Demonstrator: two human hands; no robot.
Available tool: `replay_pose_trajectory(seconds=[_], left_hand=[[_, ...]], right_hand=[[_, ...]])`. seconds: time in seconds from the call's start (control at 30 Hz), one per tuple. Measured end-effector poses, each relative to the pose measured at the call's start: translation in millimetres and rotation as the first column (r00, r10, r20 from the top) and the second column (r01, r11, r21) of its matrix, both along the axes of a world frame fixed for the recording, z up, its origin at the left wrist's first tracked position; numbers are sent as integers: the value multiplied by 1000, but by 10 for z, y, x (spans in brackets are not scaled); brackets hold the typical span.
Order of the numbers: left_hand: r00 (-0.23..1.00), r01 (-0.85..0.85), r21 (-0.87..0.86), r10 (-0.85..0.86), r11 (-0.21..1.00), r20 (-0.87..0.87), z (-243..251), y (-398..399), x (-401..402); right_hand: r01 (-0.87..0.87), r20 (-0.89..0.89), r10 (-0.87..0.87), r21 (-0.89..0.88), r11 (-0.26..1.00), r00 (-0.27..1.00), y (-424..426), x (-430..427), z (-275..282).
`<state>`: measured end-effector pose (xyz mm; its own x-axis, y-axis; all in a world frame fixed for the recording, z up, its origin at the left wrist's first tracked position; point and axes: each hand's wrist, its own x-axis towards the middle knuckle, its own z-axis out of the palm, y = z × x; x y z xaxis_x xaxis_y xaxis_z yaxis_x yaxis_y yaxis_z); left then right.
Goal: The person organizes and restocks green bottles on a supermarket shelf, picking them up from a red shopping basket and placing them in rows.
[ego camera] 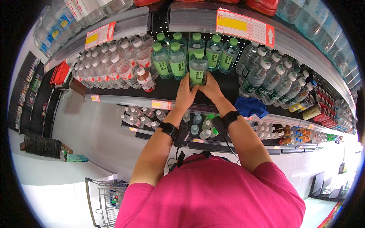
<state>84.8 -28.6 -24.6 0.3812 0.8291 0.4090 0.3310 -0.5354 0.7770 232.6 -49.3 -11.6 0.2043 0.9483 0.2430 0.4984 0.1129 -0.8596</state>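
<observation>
A clear plastic drink bottle [198, 68] with a green cap and green label is upright between my two hands at the shelf. My left hand [184, 92] grips its lower left side, and my right hand [211, 87] grips its lower right side. The thumbs nearly meet in front of its base. Several matching green-capped bottles [177, 64] stand behind it and on both sides, on the black shelf [176, 88]. Whether the held bottle's base touches the shelf cannot be made out.
Left are rows of white-capped bottles [114, 69] and a small brown drink bottle [146, 81]. To the right, white-capped bottles with green labels [253, 78] stand behind a crumpled blue cloth [251, 107]. Cans [319, 111] lie beyond. A wire cart [107, 202] stands at lower left.
</observation>
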Motion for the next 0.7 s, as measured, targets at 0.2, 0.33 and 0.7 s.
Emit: replay_pose_trajectory(seconds=[0.2, 0.33, 0.7], left_hand=[[998, -46, -147, 41, 988, -43, -47, -38, -30], [999, -18, -203, 11, 979, -35, -25, -41, -51], [996, 41, -259, -61, 965, -71, 20, 16, -76]], right_hand=[[12, -54, -10, 29, 1000, 998, 112, 39, -168], [140, -66, -133, 98, 985, 989, 91, 49, -310], [124, -84, -121, 32, 992, 989, 225, 39, -230]])
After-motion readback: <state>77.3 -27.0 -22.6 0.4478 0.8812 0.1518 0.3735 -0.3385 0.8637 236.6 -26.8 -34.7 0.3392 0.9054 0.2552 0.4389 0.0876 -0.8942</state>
